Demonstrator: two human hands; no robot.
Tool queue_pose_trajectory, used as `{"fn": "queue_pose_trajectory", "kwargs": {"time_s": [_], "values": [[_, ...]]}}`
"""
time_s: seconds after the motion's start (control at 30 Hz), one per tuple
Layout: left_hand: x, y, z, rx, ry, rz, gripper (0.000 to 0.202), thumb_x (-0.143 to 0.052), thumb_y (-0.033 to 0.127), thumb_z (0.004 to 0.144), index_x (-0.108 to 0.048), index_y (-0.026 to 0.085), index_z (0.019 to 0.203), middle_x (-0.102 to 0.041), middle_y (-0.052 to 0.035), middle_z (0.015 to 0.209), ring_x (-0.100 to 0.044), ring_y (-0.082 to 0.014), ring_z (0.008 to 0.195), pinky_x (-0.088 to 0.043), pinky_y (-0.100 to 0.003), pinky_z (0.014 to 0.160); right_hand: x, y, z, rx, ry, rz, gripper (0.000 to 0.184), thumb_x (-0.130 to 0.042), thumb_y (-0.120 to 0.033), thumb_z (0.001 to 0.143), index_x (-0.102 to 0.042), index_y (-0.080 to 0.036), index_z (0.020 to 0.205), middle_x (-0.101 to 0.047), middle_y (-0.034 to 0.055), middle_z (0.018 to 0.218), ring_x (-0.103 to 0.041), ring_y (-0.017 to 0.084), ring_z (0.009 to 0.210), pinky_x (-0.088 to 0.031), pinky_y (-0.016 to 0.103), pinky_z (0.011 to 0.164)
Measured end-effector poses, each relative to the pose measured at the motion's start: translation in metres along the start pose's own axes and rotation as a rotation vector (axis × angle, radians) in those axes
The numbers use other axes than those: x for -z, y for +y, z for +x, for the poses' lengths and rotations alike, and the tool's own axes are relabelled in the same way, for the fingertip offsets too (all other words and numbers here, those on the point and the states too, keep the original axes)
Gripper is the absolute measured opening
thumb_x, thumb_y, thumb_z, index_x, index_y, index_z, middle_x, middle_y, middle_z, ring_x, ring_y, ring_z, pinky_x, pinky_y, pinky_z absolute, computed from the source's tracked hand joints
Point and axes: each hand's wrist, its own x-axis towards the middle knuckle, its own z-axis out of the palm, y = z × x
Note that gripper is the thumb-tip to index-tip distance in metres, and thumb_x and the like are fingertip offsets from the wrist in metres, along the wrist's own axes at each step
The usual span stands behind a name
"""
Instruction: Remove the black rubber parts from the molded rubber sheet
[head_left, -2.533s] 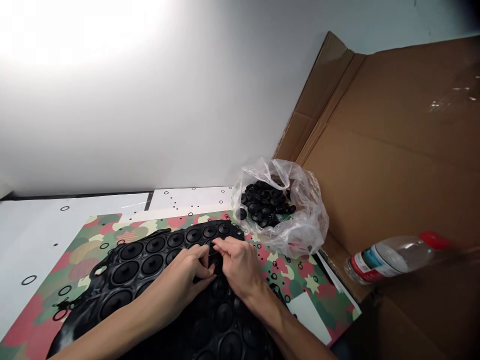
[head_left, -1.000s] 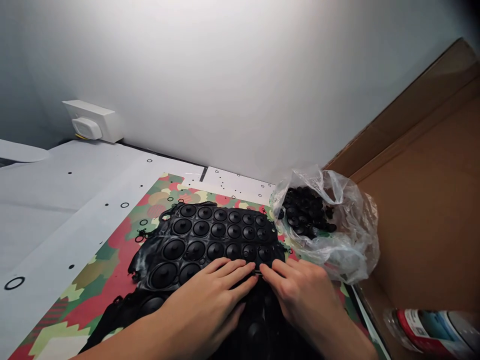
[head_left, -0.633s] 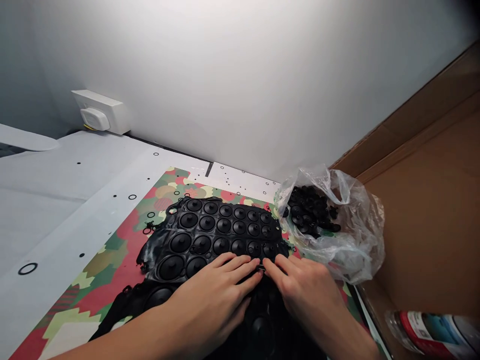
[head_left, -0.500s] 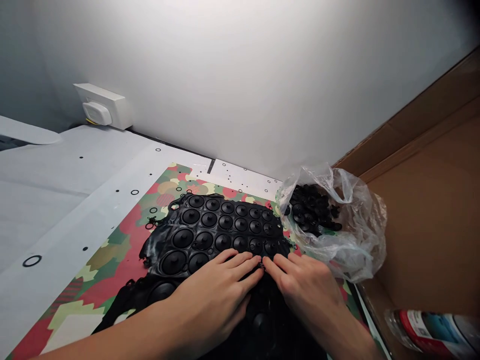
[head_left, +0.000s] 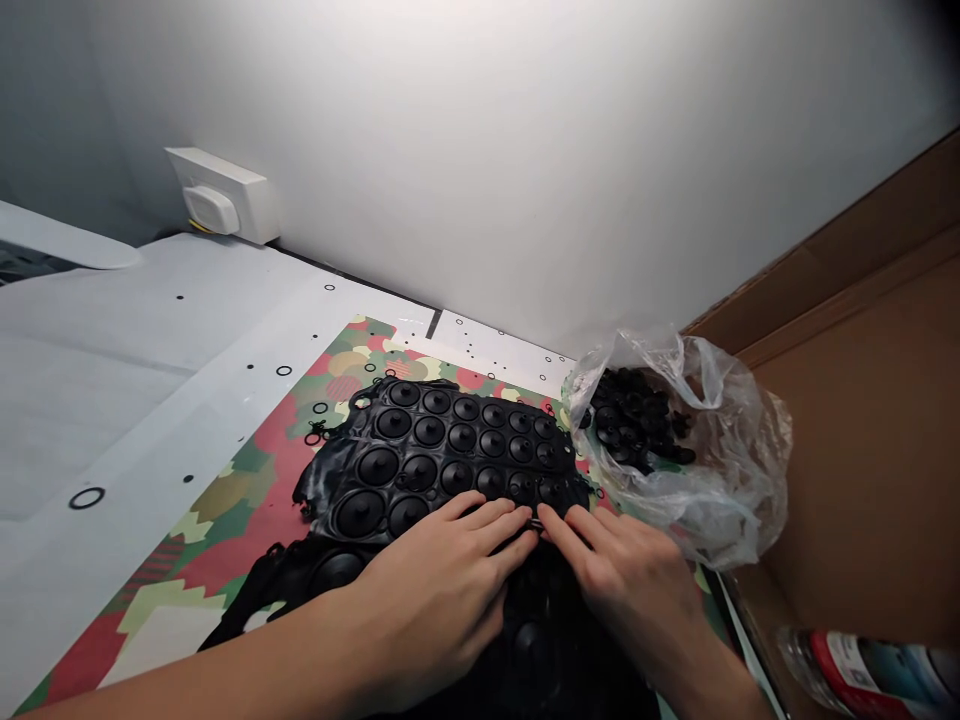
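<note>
A black rubber sheet [head_left: 375, 545] with rows of round moulded discs lies on a patterned mat [head_left: 255, 460]. Ragged, stretched flash runs along its left edge. Both hands work at the sheet's lower middle, fingertips nearly meeting. My left hand [head_left: 461, 575] has its fingers closed on the rubber by one disc position. Opposite it, my right hand [head_left: 619, 565] pinches the same spot, its index finger pressed against the rubber. What lies right under the fingertips is partly hidden.
A clear plastic bag [head_left: 739, 470] holding loose black rubber discs [head_left: 637, 415] stands at the right. Beyond it is a cardboard box [head_left: 877, 420], with a labelled clear bottle [head_left: 862, 665] low down. Thin black rings [head_left: 283, 371] and bits are scattered about. A white socket [head_left: 225, 195] sits on the wall.
The whole view has shifted slightly, so things sit a little further right. Both hands stay at the same spot on the sheet, with only slight finger movement.
</note>
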Motion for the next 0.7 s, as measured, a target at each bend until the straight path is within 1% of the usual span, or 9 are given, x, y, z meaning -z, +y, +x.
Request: {"fn": "queue_pose_trajectory", "kwargs": {"time_s": [0.07, 0.13, 0.23, 0.3, 0.43, 0.53, 0.7], "values": [[0.000, 0.000, 0.000, 0.004, -0.006, -0.004, 0.051, -0.057, 0.032, 0.114, -0.058, 0.020, 0.163, -0.066, -0.0094, 0.166, -0.064, -0.0297, 0.149, -0.041, -0.047, 0.129, -0.002, 0.001, -0.004, -0.043, 0.077, 0.039, 0.037, -0.056, -0.006, 0.112, -0.076, -0.021, 0.140, -0.077, 0.0009, 0.084, -0.067, 0.018, 0.071, -0.040, 0.037, 0.068], [0.000, 0.000, -0.001, 0.008, -0.014, -0.007, 0.050, -0.056, 0.032, 0.115, -0.058, 0.020, 0.163, -0.065, -0.0087, 0.167, -0.063, -0.0293, 0.150, -0.041, -0.047, 0.129, -0.003, 0.002, -0.007, -0.062, 0.110, 0.089, 0.035, -0.053, -0.011, 0.117, -0.078, -0.021, 0.139, -0.077, 0.0006, 0.083, -0.066, 0.018, 0.070, -0.037, 0.038, 0.067], [0.000, -0.001, 0.000, 0.017, -0.032, 0.001, 0.050, -0.053, 0.033, 0.116, -0.058, 0.020, 0.163, -0.062, -0.0093, 0.170, -0.062, -0.0301, 0.152, -0.039, -0.049, 0.130, -0.006, 0.004, -0.009, -0.066, 0.069, 0.129, 0.033, -0.051, -0.018, 0.120, -0.082, -0.022, 0.130, -0.076, 0.0005, 0.081, -0.066, 0.017, 0.069, -0.035, 0.039, 0.066], [0.001, -0.001, 0.000, 0.018, -0.040, 0.002, 0.050, -0.051, 0.033, 0.117, -0.058, 0.019, 0.164, -0.060, -0.0099, 0.172, -0.061, -0.0305, 0.153, -0.039, -0.049, 0.130, -0.008, 0.005, -0.010, -0.072, 0.049, 0.135, 0.034, -0.050, -0.021, 0.121, -0.083, -0.023, 0.127, -0.076, 0.0007, 0.080, -0.066, 0.017, 0.068, -0.034, 0.038, 0.066], [0.002, 0.000, 0.000, 0.021, -0.043, -0.004, 0.051, -0.051, 0.032, 0.117, -0.057, 0.019, 0.165, -0.060, -0.0098, 0.172, -0.060, -0.0305, 0.154, -0.039, -0.049, 0.130, -0.014, 0.005, -0.011, -0.074, 0.042, 0.144, 0.038, -0.046, -0.024, 0.123, -0.083, -0.024, 0.129, -0.077, 0.0008, 0.082, -0.067, 0.017, 0.068, -0.035, 0.038, 0.066], [0.002, 0.000, -0.001, 0.017, -0.040, -0.009, 0.051, -0.051, 0.033, 0.117, -0.056, 0.020, 0.166, -0.062, -0.0082, 0.169, -0.061, -0.0302, 0.152, -0.040, -0.049, 0.129, -0.014, 0.006, -0.010, -0.078, 0.042, 0.132, 0.041, -0.043, -0.026, 0.124, -0.084, -0.025, 0.130, -0.077, 0.0004, 0.082, -0.067, 0.017, 0.067, -0.035, 0.038, 0.066], [0.004, 0.001, -0.001, 0.009, -0.016, 0.010, 0.049, -0.053, 0.033, 0.117, -0.058, 0.020, 0.164, -0.065, -0.0070, 0.167, -0.064, -0.0288, 0.150, -0.040, -0.047, 0.128, -0.011, 0.007, -0.008, -0.070, 0.089, 0.129, 0.042, -0.042, -0.030, 0.125, -0.084, -0.025, 0.128, -0.075, -0.0008, 0.078, -0.065, 0.015, 0.064, -0.033, 0.036, 0.063]]}}
